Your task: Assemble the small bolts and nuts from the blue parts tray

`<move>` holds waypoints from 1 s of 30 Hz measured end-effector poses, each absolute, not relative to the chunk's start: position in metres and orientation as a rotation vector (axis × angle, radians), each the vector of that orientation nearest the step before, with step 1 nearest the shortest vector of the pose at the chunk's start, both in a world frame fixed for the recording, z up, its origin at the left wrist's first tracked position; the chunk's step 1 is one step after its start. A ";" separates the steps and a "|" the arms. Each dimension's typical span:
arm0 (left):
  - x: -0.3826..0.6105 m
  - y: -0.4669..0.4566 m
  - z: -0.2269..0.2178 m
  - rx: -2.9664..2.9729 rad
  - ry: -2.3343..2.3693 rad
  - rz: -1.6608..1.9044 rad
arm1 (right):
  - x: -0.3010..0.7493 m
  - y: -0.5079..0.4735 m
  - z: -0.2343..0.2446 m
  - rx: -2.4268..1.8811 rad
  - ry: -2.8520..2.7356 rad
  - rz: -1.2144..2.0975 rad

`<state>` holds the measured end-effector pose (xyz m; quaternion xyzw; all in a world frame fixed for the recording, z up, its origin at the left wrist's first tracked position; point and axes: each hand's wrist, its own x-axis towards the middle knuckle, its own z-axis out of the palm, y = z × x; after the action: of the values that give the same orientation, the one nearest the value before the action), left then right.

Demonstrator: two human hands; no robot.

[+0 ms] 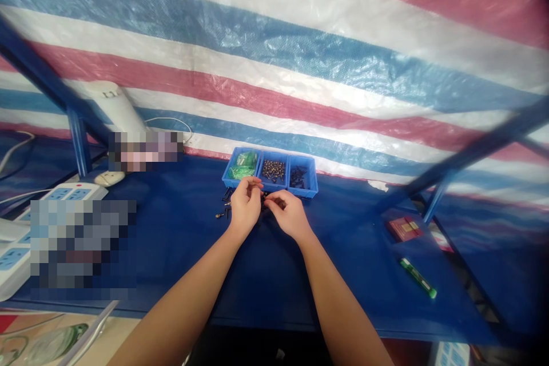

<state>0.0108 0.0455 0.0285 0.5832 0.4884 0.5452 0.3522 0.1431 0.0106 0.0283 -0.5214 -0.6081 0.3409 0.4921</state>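
Observation:
My left hand [246,209] and my right hand [290,215] are close together just in front of a row of blue bins [275,187]. Both have their fingers drawn together; anything between the fingertips is too small or too hidden to name. Loose screws [219,215] lie on the tabletop left of my left hand, and small dark pieces show between the hands. The left bin contains green plastic packets [243,166]. Brass-coloured screws [273,170] fill the middle one, and black screws [297,176] lie in the right one.
A blue tabletop [351,263] runs beneath everything, backed by a striped plastic sheet [274,91]. White power strips [15,274] and a white cylinder [120,108] stand at left. To the right are a red box [404,229], a green tube [418,278] and blue frame bars [437,197].

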 end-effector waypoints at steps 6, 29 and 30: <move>0.017 0.042 0.029 1.652 1.010 1.228 | 0.144 0.013 0.032 -1.042 -0.943 1.151; 0.014 0.040 0.030 1.884 1.164 1.166 | 0.142 0.012 0.035 -1.072 -1.057 0.981; 0.014 0.040 0.030 1.875 1.170 1.167 | 0.142 0.012 0.035 -1.068 -1.060 0.984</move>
<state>0.0139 0.0405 0.0300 0.7118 0.4442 0.4433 0.3157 0.1423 0.0122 0.0349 -0.4651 -0.4616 0.4284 0.6222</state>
